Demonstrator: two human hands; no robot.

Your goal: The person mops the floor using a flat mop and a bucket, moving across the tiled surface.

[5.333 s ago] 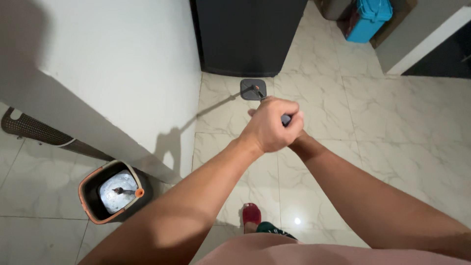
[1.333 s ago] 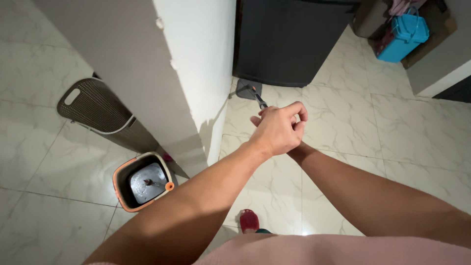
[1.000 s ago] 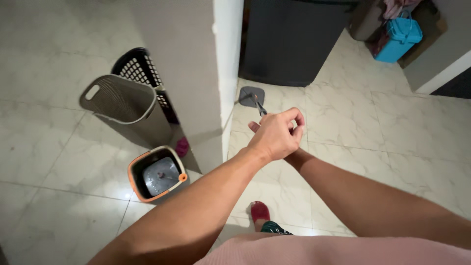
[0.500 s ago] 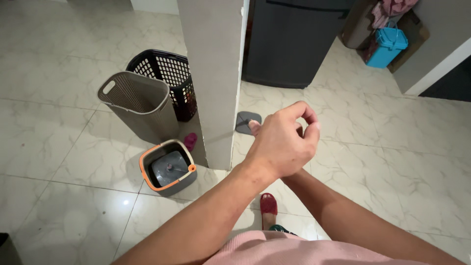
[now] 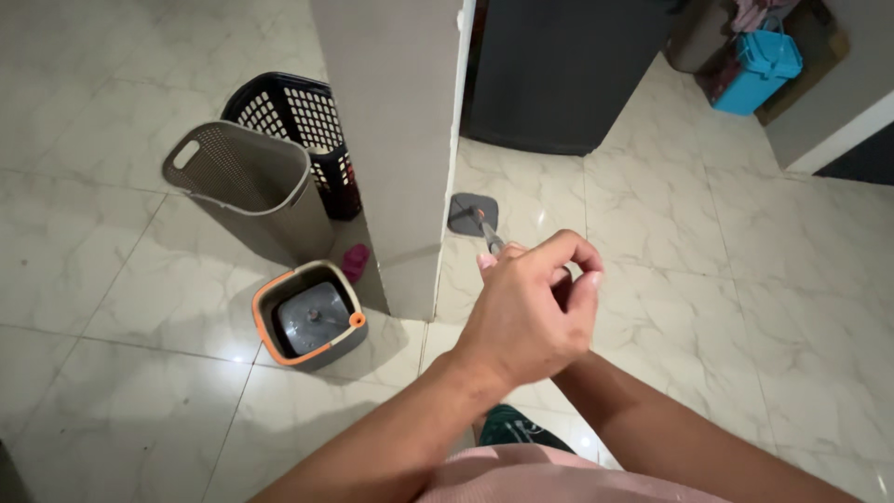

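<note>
My left hand (image 5: 531,317) is curled around the top of a thin mop handle (image 5: 491,240), fingers closed over it. My right hand (image 5: 486,262) sits underneath, almost wholly hidden by the left. Only a fingertip beside the handle and the forearm coming in from the lower right show. The handle runs down to a small flat grey mop head (image 5: 473,213) lying on the pale marbled floor tiles, just right of the grey wall pillar (image 5: 391,140).
Left of the pillar stand a grey mop bucket with an orange rim (image 5: 272,346), a taupe laundry basket (image 5: 247,186) and a black basket (image 5: 298,116). A pink slipper (image 5: 354,262) lies by the pillar. Behind are a dark cabinet (image 5: 559,74) and a blue bin (image 5: 759,70).
The mop head has been drawn back from the dark cabinet toward the pillar. My hands have come lower and closer. The view has swung left, showing the baskets.
</note>
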